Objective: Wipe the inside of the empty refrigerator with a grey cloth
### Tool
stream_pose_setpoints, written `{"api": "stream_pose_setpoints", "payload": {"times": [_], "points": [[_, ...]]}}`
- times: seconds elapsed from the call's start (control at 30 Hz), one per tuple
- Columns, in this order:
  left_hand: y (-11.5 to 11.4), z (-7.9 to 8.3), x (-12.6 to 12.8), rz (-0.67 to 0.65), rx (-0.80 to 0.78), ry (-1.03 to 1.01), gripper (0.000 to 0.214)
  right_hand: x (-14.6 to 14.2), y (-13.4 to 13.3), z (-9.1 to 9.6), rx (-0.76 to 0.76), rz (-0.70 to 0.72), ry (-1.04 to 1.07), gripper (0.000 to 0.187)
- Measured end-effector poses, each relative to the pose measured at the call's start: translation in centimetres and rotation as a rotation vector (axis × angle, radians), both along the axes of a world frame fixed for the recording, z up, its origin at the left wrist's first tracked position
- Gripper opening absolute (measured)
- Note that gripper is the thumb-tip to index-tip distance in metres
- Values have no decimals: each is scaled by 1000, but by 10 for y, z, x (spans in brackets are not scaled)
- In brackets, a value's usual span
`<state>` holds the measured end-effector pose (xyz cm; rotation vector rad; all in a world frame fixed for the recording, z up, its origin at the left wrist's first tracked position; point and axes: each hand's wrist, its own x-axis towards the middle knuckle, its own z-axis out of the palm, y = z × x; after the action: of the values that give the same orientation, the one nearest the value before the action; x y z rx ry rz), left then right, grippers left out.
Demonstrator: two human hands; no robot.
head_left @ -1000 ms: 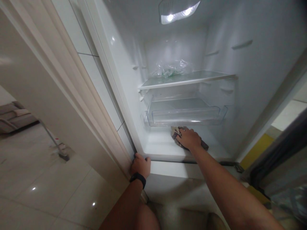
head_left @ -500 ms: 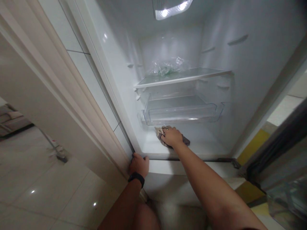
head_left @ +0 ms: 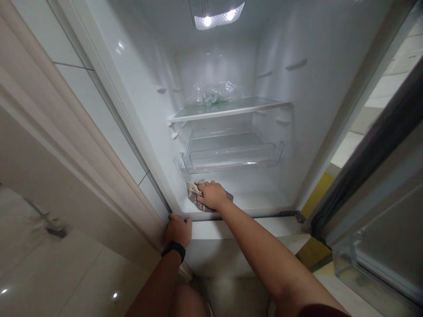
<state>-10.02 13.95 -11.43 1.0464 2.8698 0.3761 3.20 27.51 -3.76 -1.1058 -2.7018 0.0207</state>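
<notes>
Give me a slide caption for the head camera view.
Right hand presses a cloth on the fridge floor while left hand grips the front edge.

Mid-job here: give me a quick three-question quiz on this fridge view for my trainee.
1. True or false: the right hand presses a cloth onto the fridge floor.
2. What lies on the glass shelf? A) a bottle B) a crumpled clear plastic bag C) a plate
3. Fill in: the left hand grips the fridge frame at its lower ____ corner.
Key: 1 true; 2 B; 3 left.
</notes>
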Motion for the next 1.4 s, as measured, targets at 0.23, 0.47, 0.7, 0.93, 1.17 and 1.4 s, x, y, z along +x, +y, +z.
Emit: {"api": "stream_pose_setpoints", "payload": {"times": [0.23,0.47,0.7,0.93,1.17,1.4], "points": [[-1,-2,-2,-10,22,-9,44,60,17,-2,19,-109,-42,47],[-1,-3,-3,-12,45,-3,41,110,34,-5,11,-292,-51,49],[0,-6,-4,-9,49,5,41,141,46,-10,5,-482,-40,53],[-1,-6,-3,3,43,-1,43,136,43,-12,56,-490,-17,52],[0,-6,-3,0,40,-3,43,133,38,-11,64,-502,-24,51],[0,-5,-3,-1,39,-4,42,131,38,-11,81,-501,-44,50]]}}
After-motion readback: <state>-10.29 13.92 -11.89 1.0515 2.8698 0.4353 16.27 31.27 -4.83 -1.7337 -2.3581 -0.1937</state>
